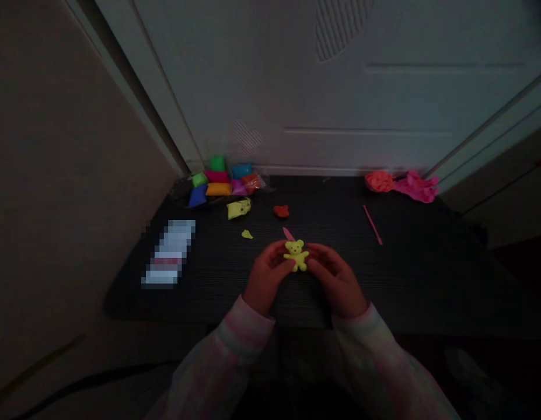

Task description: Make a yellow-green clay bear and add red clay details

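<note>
Dark table (410, 274) against pale door (252, 70). Yellow bear figure (297, 256) at near centre, upright, between your hands: left hand (266, 277) and right hand (339, 279) partly curled, thumbs and fingers holding its sides. Red lump (281, 211) farther off.

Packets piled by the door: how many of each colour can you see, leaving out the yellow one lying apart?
Green packets: 2
Blue packets: 2
Orange packets: 2
Pink or purple packets: 2
Total: 8 visible; any hidden underneath can't be counted.
</note>
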`<state>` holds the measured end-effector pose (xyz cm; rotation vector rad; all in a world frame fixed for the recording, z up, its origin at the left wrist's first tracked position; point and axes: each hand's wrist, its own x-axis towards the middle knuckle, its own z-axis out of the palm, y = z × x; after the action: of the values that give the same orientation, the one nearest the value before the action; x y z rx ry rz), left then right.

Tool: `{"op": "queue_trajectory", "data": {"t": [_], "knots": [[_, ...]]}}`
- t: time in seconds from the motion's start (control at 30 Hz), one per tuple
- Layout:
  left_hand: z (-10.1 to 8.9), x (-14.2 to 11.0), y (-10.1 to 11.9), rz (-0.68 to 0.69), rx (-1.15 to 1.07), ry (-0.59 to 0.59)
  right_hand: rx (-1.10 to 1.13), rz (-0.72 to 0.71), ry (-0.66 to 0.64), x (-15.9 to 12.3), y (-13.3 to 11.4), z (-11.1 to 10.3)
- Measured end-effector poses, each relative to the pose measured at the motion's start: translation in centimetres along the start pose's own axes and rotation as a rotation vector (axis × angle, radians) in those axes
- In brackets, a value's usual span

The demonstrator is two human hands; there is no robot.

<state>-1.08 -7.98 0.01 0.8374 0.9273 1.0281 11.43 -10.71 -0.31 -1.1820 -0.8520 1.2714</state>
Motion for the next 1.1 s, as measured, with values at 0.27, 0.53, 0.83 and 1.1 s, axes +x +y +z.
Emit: {"op": "queue_trajectory", "data": {"t": [0.27, 0.53, 0.83, 1.1], "knots": [[0.5, -0.5, 0.9, 0.007, 0.114, -0.037, -0.006, -0.031, -0.038, -0.1, -0.2, 0.6], [0.4, -0.9, 0.6, 0.038, 0.199, -0.044, -0.055, -0.01, -0.08, 0.0, -0.2, 0.4], [-0.7, -0.7, 1.0, 0.234, 0.396, 0.052, -0.081, 0.012, -0.076, -0.2, -0.1, 0.1], [-2.3, -0.8, 0.9, 0.391, 0.615, -0.068, -0.094, 0.039, -0.103, -0.4, -0.5, -0.1]]}}
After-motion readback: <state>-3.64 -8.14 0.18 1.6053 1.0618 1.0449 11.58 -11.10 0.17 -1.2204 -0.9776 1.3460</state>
